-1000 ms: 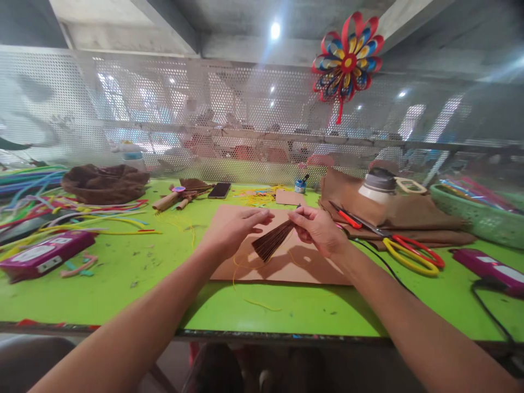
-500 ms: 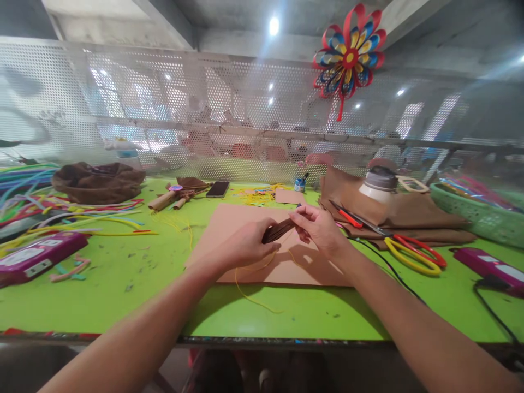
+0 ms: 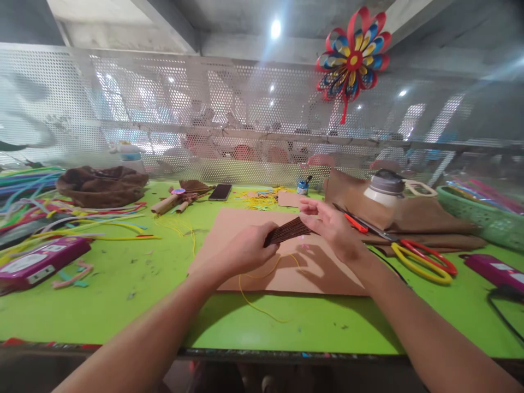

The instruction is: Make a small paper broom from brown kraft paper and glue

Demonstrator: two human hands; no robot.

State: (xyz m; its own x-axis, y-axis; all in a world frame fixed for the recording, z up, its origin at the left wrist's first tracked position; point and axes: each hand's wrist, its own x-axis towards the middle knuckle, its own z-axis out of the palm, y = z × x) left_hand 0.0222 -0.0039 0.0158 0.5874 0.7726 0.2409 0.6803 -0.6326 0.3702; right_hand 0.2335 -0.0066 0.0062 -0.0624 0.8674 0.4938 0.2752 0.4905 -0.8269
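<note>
The bundle of thin dark brown strips (image 3: 289, 231) is clenched in the left hand (image 3: 245, 252); the right hand (image 3: 332, 226), pinching it earlier, is now spread.

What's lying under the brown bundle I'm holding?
Under the brown bundle lies a tan sheet on the green table, crossed by a yellow cord. The left hand hides part of it.

My left hand (image 3: 245, 252) is curled into a tight fist, its forearm running in from 7 o'clock. My right hand (image 3: 333, 228) sits at its 2 o'clock, fingers loosely spread, palm turned left.
</note>
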